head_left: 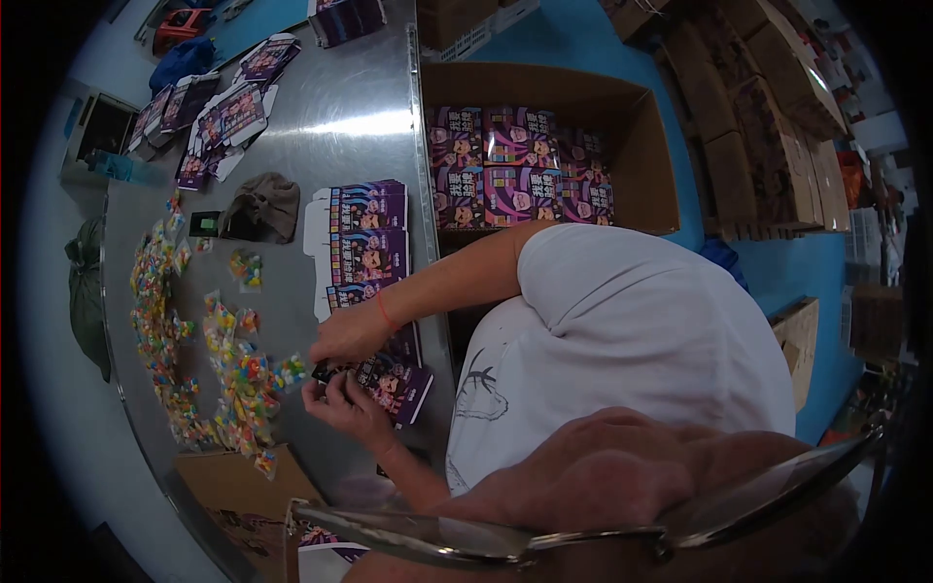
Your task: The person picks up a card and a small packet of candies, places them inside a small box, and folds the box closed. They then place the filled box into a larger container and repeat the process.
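A flat-looking purple printed box (394, 387) lies near the table edge under both hands. My right hand (352, 333), with a red band at the wrist, has its fingers bent down at the box's far end. My left hand (348, 406) pinches the same end from the other side. A dark opening or flap shows between the fingertips; its details are hidden. Beside the right hand, a row of purple boxes (369, 255) with white flaps overlaps along the table. Small bags of colourful pieces (243, 379) lie just beyond the fingertips.
The metal table (340, 97) also carries more candy-like bags (155, 311), a brown cloth (260, 209), a small black box (204, 224) and piled purple cartons (228, 117). A cardboard box (632, 146) full of purple boxes stands beside the table; another carton (243, 481) is near the left arm.
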Available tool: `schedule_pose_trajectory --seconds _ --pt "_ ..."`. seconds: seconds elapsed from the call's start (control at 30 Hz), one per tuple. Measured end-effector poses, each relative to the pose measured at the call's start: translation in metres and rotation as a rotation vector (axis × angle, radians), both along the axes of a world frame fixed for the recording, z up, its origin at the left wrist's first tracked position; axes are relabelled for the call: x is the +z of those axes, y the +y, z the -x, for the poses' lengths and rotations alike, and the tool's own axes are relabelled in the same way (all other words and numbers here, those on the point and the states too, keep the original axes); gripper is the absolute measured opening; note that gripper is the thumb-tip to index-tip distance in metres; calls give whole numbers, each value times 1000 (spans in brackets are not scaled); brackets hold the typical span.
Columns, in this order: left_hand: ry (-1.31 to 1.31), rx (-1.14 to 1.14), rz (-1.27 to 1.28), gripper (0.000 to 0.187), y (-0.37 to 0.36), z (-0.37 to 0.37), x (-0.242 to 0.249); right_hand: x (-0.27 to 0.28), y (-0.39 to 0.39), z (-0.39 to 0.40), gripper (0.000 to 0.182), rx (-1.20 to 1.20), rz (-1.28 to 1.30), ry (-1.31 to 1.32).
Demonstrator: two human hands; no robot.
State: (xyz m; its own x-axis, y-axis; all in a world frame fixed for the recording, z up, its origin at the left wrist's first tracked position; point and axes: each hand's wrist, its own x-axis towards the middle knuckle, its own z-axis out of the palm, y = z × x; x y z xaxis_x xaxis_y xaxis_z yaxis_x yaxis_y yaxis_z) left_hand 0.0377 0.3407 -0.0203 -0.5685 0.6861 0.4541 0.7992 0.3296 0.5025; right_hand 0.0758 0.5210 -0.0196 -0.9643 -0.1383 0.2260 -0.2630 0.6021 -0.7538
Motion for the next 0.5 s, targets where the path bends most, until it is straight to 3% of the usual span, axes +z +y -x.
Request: schedule_pose_trajectory --seconds 0.07,0.13,0.17,0.23,0.37,0.43,0.5 --pt "-35 5 -16 14 0 1 -1 -14 -6 2 22 -35 65 7" --pt "-76 4 -24 14 -1 1 -4 -28 -11 5 19 -137 250 282" --pt "-96 7 -45 13 0 1 -6 -25 -11 3 19 -136 253 280" --pt "-115 13 -64 13 0 2 -7 -20 -9 1 16 -140 88 201" --pt "-136 -17 -89 14 -1 9 -12 -18 -7 -3 14 -85 71 130" --pt "-181 -10 -124 13 -5 13 -14 -24 -9 -6 15 -95 -57 327" --pt "-257 27 -147 11 -6 15 -15 -29 -13 -6 15 -39 -26 390"
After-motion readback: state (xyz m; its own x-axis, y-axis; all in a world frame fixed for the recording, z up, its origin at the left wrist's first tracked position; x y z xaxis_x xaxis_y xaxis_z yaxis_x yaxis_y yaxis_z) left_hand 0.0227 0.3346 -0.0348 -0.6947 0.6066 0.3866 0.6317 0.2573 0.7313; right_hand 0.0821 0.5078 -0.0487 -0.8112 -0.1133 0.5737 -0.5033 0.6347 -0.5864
